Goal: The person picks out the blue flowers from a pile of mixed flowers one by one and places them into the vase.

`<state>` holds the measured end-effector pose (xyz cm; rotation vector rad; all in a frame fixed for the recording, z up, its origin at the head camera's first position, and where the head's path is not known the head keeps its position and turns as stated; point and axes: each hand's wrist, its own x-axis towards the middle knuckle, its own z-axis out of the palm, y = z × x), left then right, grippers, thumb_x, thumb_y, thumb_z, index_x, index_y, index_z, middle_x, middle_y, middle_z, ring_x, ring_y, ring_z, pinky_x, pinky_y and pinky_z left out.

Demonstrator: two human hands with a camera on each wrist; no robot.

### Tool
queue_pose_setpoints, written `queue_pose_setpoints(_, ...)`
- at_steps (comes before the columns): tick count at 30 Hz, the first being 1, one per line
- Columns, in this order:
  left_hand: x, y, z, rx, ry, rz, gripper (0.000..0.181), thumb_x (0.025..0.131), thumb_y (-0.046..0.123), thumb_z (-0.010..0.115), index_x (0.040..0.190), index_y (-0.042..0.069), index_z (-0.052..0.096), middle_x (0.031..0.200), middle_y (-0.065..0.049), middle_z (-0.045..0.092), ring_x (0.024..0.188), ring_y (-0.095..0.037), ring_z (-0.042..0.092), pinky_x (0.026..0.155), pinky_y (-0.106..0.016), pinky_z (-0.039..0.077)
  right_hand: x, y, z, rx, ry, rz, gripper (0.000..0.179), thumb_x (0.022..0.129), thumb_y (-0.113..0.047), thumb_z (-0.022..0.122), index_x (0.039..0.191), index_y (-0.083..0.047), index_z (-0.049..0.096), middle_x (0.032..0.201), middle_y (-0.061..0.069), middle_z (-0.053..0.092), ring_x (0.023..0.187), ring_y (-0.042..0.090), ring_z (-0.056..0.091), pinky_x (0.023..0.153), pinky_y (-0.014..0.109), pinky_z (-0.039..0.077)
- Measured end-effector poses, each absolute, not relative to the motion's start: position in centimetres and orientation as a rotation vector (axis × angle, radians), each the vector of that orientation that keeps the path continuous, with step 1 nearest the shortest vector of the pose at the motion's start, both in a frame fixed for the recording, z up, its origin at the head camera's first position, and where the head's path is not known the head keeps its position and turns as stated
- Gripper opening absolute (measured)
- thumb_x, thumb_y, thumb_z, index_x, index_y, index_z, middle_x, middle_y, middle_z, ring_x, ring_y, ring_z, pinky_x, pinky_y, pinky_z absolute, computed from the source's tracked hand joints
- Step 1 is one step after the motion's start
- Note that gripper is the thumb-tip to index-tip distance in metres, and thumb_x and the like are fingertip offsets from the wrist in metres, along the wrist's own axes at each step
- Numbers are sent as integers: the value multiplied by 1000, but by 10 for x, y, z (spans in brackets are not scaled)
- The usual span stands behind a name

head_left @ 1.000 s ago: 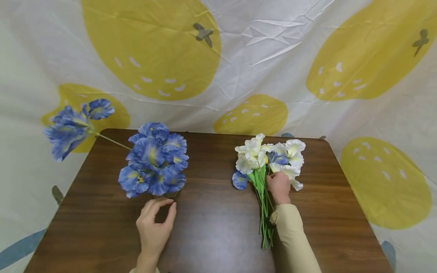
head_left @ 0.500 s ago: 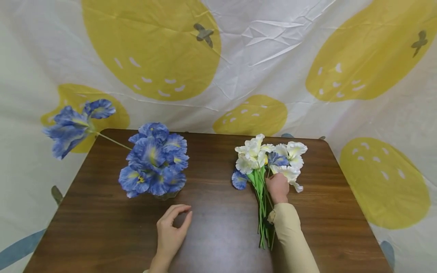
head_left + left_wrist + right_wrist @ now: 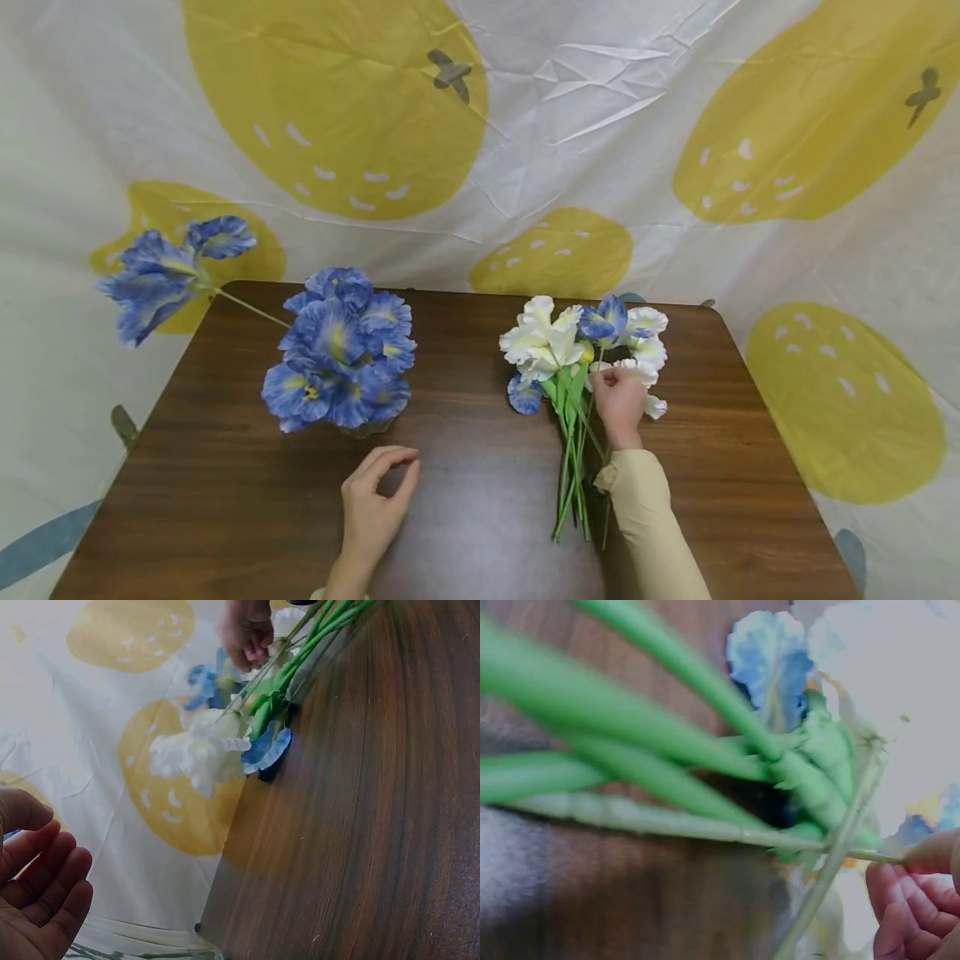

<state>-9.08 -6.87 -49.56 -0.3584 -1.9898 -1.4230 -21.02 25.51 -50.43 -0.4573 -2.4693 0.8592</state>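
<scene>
My right hand (image 3: pixel 621 408) pinches a thin stem (image 3: pixel 877 856) between thumb and finger. A blue iris (image 3: pixel 603 321) stands just above that hand, apparently on the pinched stem. Around it lie white irises (image 3: pixel 543 342), another blue iris (image 3: pixel 524 394) and crossed green stems (image 3: pixel 568 475). My left hand (image 3: pixel 375 504) hovers over the table, fingers loosely bent, thumb near the fingertips, with nothing between them; in the left wrist view its palm shows at the left edge. Beyond it, a bunch of blue irises (image 3: pixel 333 342) stands in a clear vase (image 3: pixel 367 429), mostly hidden by petals.
One blue iris (image 3: pixel 153 279) leans far out to the left from the bunch, past the table's edge. The dark wooden table (image 3: pixel 465 500) ends at a hanging white cloth (image 3: pixel 517 167) printed with yellow fruit.
My left hand has moved right and back, away from the vase. My right hand has lifted slightly; the blue iris above it has risen and a white one has shifted left.
</scene>
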Motion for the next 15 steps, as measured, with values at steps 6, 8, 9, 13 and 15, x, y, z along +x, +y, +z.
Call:
queue_pose_setpoints(6,-87,-64,-479,-373,-1965,-1432,22,64,-20,70,79,-4,68,78,-15,66,70,-24,62,70,-14,46,-211,252,-492,-364,-2293,856,13,80,-10,69,77,3,69,67,17,65,63,34,61,61,49,44)
queue_pose_setpoints(8,-85,-63,-469,-374,-1967,-1427,23,63,-22,70,78,-5,67,76,-17,65,68,-27,61,69,-16,47,-211,251,-487,-336,-2244,861,12,80,-9,69,77,3,69,67,17,65,62,34,61,62,49,44)
queue_pose_setpoints(9,-84,-62,-465,-375,-1974,-1419,24,62,-23,70,77,-5,67,76,-17,65,68,-28,61,68,-17,48,-211,251,-484,-315,-2221,867,12,80,-8,69,78,3,69,67,17,66,62,34,62,62,49,44)
queue_pose_setpoints(13,-85,-62,-465,-373,-1991,-1405,25,61,-23,71,78,-5,68,76,-16,66,67,-28,61,65,-21,49,-211,248,-475,-229,-2129,873,11,81,-5,68,78,5,68,68,18,66,59,33,63,61,47,46)
queue_pose_setpoints(15,-87,-62,-473,-375,-1988,-1409,25,62,-21,72,79,-3,68,77,-14,66,69,-26,62,65,-21,49,-211,247,-469,-192,-2092,868,10,81,-5,68,78,5,68,68,18,66,58,32,63,59,46,48)
